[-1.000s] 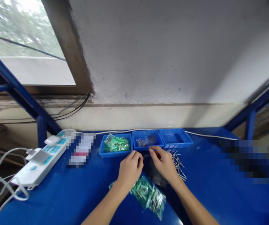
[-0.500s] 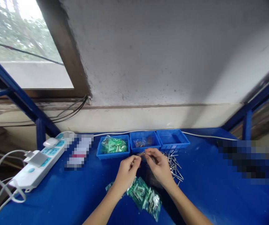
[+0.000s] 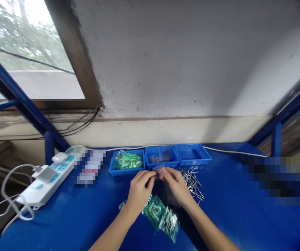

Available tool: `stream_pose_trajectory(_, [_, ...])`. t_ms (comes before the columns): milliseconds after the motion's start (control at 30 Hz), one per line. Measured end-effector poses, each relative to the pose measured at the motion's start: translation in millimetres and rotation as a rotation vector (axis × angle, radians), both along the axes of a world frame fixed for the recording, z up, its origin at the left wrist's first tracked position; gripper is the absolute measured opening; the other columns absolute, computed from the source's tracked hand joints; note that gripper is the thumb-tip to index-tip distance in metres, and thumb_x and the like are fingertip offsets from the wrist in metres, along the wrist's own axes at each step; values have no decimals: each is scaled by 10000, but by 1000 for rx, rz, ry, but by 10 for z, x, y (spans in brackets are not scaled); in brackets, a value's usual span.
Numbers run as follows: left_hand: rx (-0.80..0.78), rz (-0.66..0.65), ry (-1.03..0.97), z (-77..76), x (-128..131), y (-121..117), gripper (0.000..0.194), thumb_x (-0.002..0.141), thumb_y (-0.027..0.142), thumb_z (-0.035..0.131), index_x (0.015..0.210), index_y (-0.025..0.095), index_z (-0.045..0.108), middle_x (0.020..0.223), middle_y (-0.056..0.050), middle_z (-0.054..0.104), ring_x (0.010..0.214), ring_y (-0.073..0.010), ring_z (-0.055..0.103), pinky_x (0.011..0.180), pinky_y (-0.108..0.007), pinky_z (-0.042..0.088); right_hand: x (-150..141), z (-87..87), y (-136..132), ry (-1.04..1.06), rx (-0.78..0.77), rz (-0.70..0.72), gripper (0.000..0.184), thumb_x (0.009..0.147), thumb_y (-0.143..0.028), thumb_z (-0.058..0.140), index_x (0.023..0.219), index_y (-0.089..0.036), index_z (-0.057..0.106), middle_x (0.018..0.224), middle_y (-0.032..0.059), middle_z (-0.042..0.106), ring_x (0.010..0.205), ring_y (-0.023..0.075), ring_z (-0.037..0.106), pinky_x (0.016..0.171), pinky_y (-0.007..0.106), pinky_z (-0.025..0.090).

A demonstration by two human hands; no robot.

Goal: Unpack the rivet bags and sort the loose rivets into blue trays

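My left hand (image 3: 141, 186) and my right hand (image 3: 175, 183) meet over the middle of the table, fingers pinched on a small clear plastic bag (image 3: 159, 167). Its contents are mostly covered by my fingers. Beneath and in front of my hands lie green-tinted plastic packets (image 3: 155, 211) holding pale and metallic pieces. Loose metal rods (image 3: 193, 184) are scattered just right of my right hand. Behind my hands, a blue bin (image 3: 162, 164) contains small clear bags, partly brownish. To its left, another blue bin (image 3: 127, 172) holds green packets (image 3: 129, 160).
A third blue bin (image 3: 193, 161) stands at the right end of the row. On the left lies a white power strip (image 3: 40, 188) with plugs and looping cables. Blurred-out items lie at left (image 3: 90, 167) and right (image 3: 275, 176). Blue frame posts rise at both sides.
My hands have drawn closer together, and the small bag shows more above my fingertips. The view has shifted slightly. The packets and rods lie as before.
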State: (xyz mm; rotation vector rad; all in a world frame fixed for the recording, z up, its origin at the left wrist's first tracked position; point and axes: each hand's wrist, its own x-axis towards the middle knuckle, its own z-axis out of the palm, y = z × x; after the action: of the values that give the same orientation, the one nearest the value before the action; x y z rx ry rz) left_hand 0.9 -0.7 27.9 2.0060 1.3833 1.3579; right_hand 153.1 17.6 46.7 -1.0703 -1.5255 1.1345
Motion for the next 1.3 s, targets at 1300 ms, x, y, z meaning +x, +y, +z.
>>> stream_pose_trajectory(1300, [-165, -139, 446, 75, 336, 254, 225, 892, 153, 417, 969, 207, 621, 946, -39, 633, 866, -183, 624, 787, -285, 479, 467, -49, 246, -363, 256, -213, 297, 872, -411, 464, 839, -183, 651, 511, -26, 518, 458, 119, 464, 481, 241, 335])
